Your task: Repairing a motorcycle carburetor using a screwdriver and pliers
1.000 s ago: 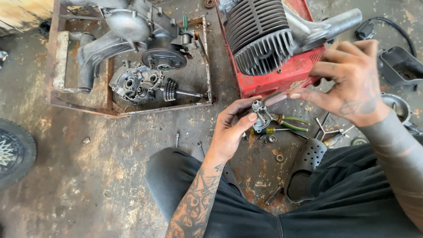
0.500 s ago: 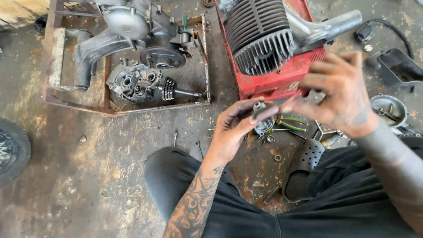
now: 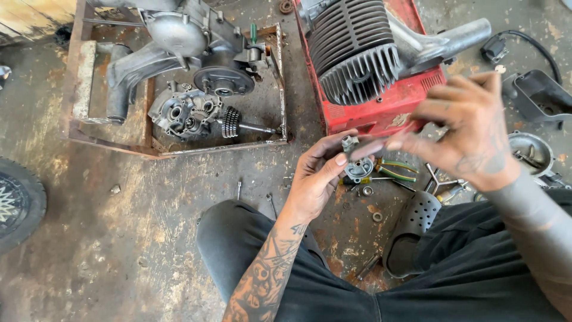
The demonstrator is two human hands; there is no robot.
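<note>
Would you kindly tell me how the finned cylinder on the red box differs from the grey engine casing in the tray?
The dark finned metal cylinder is ribbed and lies on a red box; the grey engine casing is smooth, rounded, and sits in a rusty metal tray. Both are metal engine parts, apart from both hands.

Two hands (image 3: 322,173) (image 3: 471,131), one finned cylinder (image 3: 357,53), one tyre (image 3: 18,203).

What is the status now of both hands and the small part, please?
Left hand shut on small metal part. Right hand open, fingertips at the part. Pliers and washers on floor below, nothing in the way.
</note>
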